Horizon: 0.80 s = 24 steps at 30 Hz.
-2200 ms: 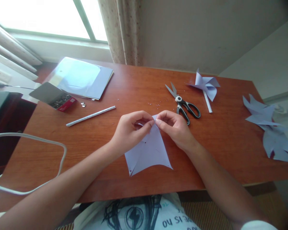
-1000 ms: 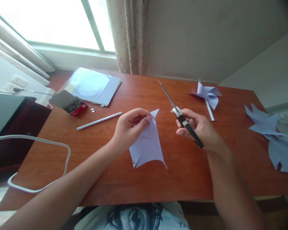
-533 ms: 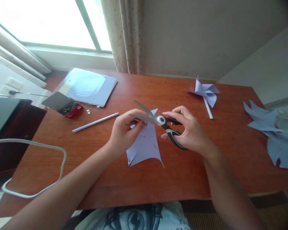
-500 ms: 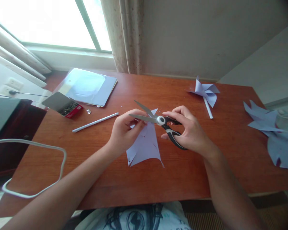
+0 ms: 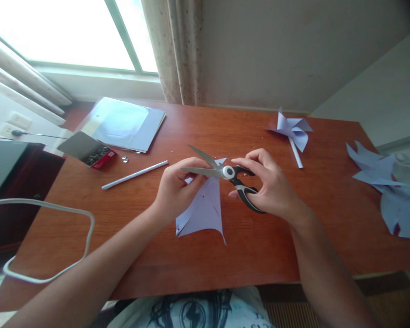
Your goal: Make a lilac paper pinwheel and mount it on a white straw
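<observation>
Head view: wooden desk (image 5: pixel 294 237) by window (image 5: pixel 54 32) (curtained); right hand (image 5: pixel 269 187) grasps scissors (image 5: pixel 225 172), left hand (image 5: pixel 177 189) paper (image 5: pixel 201 212).

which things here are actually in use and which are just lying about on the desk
In use:
left hand holding the paper piece
right hand holding the scissors, blades open

Lying about:
pinwheel
white stick
paper stack
pin box
paper scraps
white cable
</observation>
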Available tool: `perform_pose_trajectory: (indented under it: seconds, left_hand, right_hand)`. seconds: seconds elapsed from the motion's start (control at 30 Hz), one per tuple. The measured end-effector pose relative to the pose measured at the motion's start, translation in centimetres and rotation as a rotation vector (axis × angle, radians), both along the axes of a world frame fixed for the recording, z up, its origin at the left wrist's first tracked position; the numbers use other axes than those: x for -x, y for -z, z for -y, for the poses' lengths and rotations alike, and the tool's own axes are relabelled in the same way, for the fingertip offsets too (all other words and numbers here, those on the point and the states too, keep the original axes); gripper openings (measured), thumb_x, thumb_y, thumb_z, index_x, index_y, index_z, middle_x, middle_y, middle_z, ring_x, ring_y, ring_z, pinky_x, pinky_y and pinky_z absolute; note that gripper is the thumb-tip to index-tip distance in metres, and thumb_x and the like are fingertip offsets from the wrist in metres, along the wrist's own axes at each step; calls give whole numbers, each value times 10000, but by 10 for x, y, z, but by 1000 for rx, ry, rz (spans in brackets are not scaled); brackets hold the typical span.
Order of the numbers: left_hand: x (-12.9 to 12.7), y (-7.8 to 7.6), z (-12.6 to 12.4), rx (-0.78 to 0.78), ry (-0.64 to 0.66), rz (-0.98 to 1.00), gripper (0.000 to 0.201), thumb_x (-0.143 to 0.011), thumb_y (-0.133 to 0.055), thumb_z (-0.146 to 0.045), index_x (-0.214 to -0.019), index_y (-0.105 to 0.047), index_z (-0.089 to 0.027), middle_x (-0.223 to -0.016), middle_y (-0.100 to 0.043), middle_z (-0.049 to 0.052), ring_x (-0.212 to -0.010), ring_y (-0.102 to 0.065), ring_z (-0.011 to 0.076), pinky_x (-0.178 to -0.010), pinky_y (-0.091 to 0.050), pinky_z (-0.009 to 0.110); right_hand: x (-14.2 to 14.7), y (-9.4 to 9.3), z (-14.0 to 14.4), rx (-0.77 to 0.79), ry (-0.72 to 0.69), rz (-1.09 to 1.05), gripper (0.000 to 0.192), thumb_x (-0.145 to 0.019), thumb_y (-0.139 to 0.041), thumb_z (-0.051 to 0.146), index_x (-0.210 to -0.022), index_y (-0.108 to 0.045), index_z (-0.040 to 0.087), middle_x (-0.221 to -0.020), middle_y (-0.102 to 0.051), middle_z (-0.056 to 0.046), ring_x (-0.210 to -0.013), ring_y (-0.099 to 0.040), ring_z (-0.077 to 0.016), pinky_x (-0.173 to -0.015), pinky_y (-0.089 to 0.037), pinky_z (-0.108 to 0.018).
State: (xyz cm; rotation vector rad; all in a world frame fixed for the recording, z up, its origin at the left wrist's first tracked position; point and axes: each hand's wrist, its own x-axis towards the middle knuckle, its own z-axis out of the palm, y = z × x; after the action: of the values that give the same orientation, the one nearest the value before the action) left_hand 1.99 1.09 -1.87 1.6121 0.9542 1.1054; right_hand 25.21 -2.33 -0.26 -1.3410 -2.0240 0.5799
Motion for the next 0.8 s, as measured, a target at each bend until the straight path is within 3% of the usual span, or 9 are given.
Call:
perform_pose_trajectory:
  seconds: [0.8]
  left_hand:
    - [0,1,0,-12,4,-21,63,-863,-699,-186,-895,-748,-161,-888,-773,66,-791,-703,170,-695,-533,254]
  right_hand:
    - [-2,1,-1,10,-20,-12,543,-742,-861,345,-1238,-647,286,-1078,-504,-57,-989,-597,-242,-906,-578,-419]
